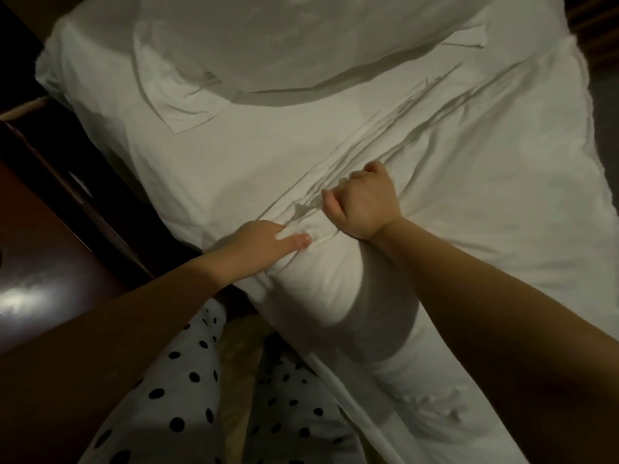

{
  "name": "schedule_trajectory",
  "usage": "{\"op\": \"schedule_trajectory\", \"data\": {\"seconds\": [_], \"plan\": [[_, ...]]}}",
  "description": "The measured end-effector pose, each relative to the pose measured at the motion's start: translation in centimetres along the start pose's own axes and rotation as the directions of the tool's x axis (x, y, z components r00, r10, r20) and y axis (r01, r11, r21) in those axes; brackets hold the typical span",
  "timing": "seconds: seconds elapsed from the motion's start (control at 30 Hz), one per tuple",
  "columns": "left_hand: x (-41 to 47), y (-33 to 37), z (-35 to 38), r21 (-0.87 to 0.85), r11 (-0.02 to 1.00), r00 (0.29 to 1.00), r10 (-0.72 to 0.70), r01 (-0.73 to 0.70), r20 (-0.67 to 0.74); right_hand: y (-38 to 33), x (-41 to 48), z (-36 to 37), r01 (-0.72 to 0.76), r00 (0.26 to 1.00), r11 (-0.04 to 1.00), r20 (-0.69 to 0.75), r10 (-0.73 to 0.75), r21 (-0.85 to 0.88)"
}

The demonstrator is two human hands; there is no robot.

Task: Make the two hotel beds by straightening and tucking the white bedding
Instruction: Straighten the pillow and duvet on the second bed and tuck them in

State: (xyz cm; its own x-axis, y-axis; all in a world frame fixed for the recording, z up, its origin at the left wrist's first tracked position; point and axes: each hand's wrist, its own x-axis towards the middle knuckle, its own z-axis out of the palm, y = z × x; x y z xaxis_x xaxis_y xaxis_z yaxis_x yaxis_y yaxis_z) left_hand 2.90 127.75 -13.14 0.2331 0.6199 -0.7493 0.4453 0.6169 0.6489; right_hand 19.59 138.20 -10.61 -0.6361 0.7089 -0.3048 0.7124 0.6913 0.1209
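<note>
Clenches right hand (365, 204) round a bunched crease of the white duvet (469, 202). Pinches the fold beside it with left hand (264, 242).

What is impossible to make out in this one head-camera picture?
All in the head view:
- Left hand: fingertips buried in a fold of the duvet.
- Right hand: fingertips curled under the hand itself.
- Pillow: far end cut off by the top edge.
- Any tucking lower down: covered by the overhanging duvet.
- Nightstand: too dark for detail, cut by the left edge.
- Second bed: outside the frame.
</note>
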Motion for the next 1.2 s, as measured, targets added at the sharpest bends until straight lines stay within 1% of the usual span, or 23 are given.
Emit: {"op": "schedule_trajectory", "data": {"seconds": [0.07,0.1,0.17,0.23,0.27,0.3,0.33,0.37,0.4,0.43,0.47,0.53,0.57,0.6,0.63,0.67,0.73,0.77,0.87,0.93,1.03,1.1,1.2], "plan": [[-0.1,0.1,0.2,-0.092,0.996,0.999,-0.003,-0.002,-0.044,0.1,0.2,0.0,-0.014,0.999,0.999,-0.05,0.016,0.043],[-0.3,0.0,0.3,-0.136,0.991,0.998,-0.003,-0.005,-0.055,0.2,0.2,-0.3,-0.025,0.992,0.997,-0.12,0.033,0.068],[-0.5,-0.2,0.3,-0.188,0.982,0.997,-0.036,0.022,-0.072,0.3,0.1,-1.3,-0.047,0.952,0.993,-0.297,0.079,0.112],[-0.6,-0.5,-0.1,-0.205,0.975,0.993,-0.103,0.089,-0.06,1.1,-1.2,-2.6,-0.099,0.899,0.982,-0.409,0.158,0.162],[-0.7,-0.5,-0.2,-0.206,0.971,0.99,-0.132,0.122,-0.039,1.9,-2.5,-3.1,-0.155,0.869,0.97,-0.441,0.224,0.187],[-0.8,-0.4,-0.4,-0.197,0.97,0.988,-0.153,0.145,-0.025,3.0,-4.1,-3.5,-0.248,0.833,0.946,-0.452,0.319,0.211],[-0.9,-0.2,-0.5,-0.168,0.974,0.986,-0.162,0.154,-0.036,4.4,-6.1,-3.7,-0.357,0.79,0.903,-0.439,0.428,0.238],[-1.1,0.2,-0.4,-0.127,0.982,0.986,-0.149,0.138,-0.08,5.8,-8.5,-3.9,-0.476,0.741,0.838,-0.392,0.545,0.266],[-1.2,1.4,-0.2,-0.059,0.995,0.982,-0.092,0.083,-0.165,7.7,-11.3,-3.9,-0.58,0.686,0.759,-0.327,0.65,0.295],[-1.6,1.8,-0.5,0.007,0.999,0.964,-0.038,0.041,-0.264,8.5,-13.0,-3.5,-0.642,0.659,0.7,-0.242,0.712,0.313],[-1.9,3.3,0.0,0.122,0.992,0.931,0.065,-0.022,-0.36,9.7,-15.3,-3.2,-0.679,0.635,0.655,-0.181,0.751,0.333],[-2.3,6.8,2.4,0.349,0.923,0.822,0.322,-0.162,-0.469,11.4,-19.3,-2.3,-0.7,0.63,0.624,-0.11,0.769,0.347],[-2.4,8.9,3.9,0.43,0.875,0.767,0.429,-0.223,-0.476,11.9,-20.7,-1.6,-0.703,0.634,0.621,-0.091,0.768,0.347],[-2.3,10.9,5.8,0.509,0.821,0.729,0.511,-0.257,-0.456,12.3,-21.8,-1.1,-0.704,0.636,0.617,-0.075,0.768,0.351],[-2.1,12.7,7.9,0.588,0.766,0.702,0.568,-0.26,-0.429,12.7,-22.7,-0.7,-0.707,0.634,0.611,-0.064,0.771,0.357],[-2.0,14.6,10.3,0.654,0.721,0.7,0.589,-0.229,-0.404,13.2,-23.6,-0.3,-0.714,0.625,0.596,-0.05,0.779,0.368],[-1.8,17.7,15.2,0.719,0.677,0.727,0.572,-0.157,-0.38,14.0,-25.4,0.3,-0.724,0.607,0.564,-0.022,0.794,0.396],[-1.8,18.8,17.6,0.747,0.65,0.724,0.581,-0.138,-0.373,14.4,-26.6,0.7,-0.725,0.605,0.555,-0.008,0.796,0.408],[-2.4,21.8,23.9,0.837,0.526,0.693,0.66,-0.152,-0.289,15.5,-30.4,1.8,-0.722,0.617,0.562,0.009,0.787,0.404],[-2.5,23.4,28.0,0.881,0.438,0.702,0.684,-0.179,-0.198,16.8,-33.1,2.7,-0.74,0.602,0.543,0.032,0.798,0.398],[-1.2,25.4,33.5,0.923,0.304,0.726,0.687,-0.235,-0.042,19.7,-36.9,4.4,-0.804,0.514,0.448,0.081,0.854,0.39],[0.5,26.9,36.2,0.931,0.214,0.713,0.698,-0.296,0.066,22.2,-39.2,6.1,-0.844,0.446,0.369,0.128,0.886,0.39],[4.2,28.9,38.6,0.946,0.057,0.709,0.677,-0.32,0.199,25.3,-40.6,8.4,-0.866,0.394,0.303,0.167,0.904,0.398]]}}
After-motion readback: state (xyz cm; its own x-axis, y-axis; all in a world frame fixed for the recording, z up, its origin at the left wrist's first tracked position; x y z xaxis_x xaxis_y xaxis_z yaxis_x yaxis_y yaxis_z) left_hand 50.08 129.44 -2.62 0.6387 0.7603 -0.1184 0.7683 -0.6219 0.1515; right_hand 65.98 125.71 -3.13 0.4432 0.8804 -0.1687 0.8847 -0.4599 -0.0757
